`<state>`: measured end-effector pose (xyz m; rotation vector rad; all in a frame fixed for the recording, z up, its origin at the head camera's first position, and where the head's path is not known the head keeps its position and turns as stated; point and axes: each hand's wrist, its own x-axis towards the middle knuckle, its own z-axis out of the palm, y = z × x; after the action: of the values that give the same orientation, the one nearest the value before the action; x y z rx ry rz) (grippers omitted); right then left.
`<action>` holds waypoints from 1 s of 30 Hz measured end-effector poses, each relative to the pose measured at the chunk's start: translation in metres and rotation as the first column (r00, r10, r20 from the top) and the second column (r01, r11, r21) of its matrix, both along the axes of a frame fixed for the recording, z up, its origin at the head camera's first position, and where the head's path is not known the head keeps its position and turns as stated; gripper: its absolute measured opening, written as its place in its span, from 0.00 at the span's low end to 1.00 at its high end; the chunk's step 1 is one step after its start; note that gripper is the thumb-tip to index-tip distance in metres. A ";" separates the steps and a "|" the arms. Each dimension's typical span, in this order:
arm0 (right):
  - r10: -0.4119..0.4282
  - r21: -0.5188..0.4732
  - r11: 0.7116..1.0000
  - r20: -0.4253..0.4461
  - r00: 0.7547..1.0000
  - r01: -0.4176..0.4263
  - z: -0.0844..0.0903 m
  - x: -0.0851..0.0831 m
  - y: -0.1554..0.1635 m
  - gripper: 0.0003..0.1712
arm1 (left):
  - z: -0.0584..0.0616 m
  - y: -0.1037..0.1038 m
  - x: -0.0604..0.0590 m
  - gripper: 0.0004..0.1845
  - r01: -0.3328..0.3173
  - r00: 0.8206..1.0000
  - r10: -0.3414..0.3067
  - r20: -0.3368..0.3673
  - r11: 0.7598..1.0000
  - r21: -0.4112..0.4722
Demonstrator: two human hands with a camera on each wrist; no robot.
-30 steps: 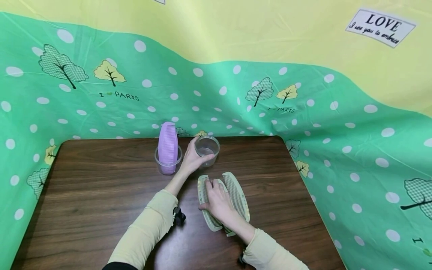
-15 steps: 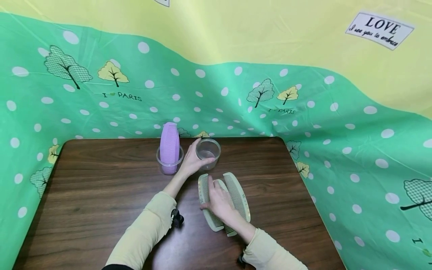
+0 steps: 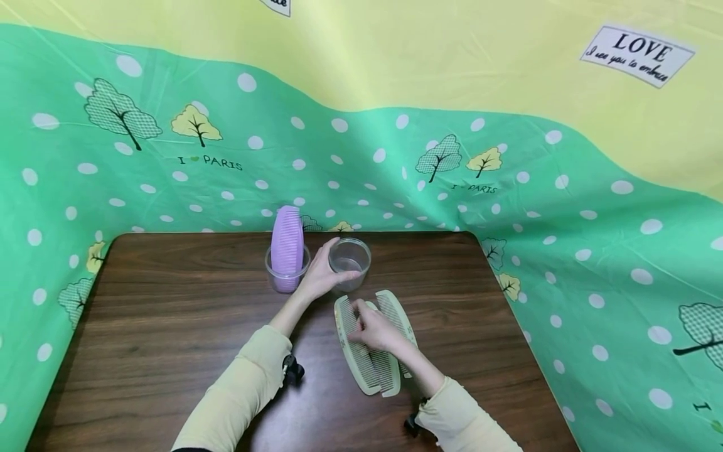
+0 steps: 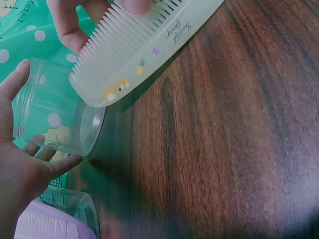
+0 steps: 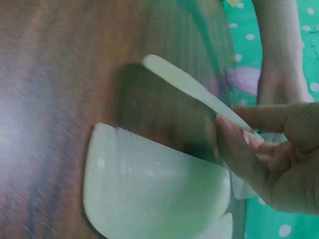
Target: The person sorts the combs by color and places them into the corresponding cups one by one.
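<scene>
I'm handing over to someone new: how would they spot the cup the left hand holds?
On the brown table, two clear cups stand near the far edge. It is the right one, gripped by the left hand; it is empty, while its neighbour holds a purple comb.

My table [image 3: 169,314] is dark brown wood grain. The two combs [image 3: 361,358] under my right hand [image 3: 375,329] are pale cream-green, the left one printed with tiny coloured motifs: an orange animal, a pineapple, a purple mark. The cup [image 3: 351,260] in my left hand [image 3: 319,276] is clear plastic; the cup [image 3: 277,279] to its left is clear too, with a lilac comb [image 3: 287,242] in it. My sleeves [image 3: 243,389] are pale yellow. The backdrop [image 3: 508,176] is green with white dots and checked green and yellow trees, plain yellow above.
</scene>
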<state>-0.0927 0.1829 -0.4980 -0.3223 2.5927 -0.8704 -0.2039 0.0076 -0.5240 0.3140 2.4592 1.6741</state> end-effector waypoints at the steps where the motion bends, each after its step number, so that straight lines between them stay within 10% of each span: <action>1: 0.019 -0.011 1.000 0.009 1.000 -0.019 0.001 -0.001 0.002 0.31 | 0.000 0.000 0.001 0.57 0.005 1.000 -0.005 -0.002 1.000 0.001; 21: 0.298 -0.374 0.909 0.278 0.913 -0.183 0.044 -0.019 0.043 0.28 | -0.005 -0.011 0.008 0.56 0.110 0.994 -0.110 0.000 0.994 0.015; 30: 0.245 -0.539 0.828 0.100 0.964 -0.154 0.060 -0.030 0.048 0.27 | -0.006 -0.014 0.013 0.50 0.139 0.990 -0.140 -0.022 0.990 -0.011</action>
<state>-0.1231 0.2311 -0.4379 -0.6316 2.0762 -1.4562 -0.1904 -0.0063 -0.5297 0.4948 2.3993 1.6099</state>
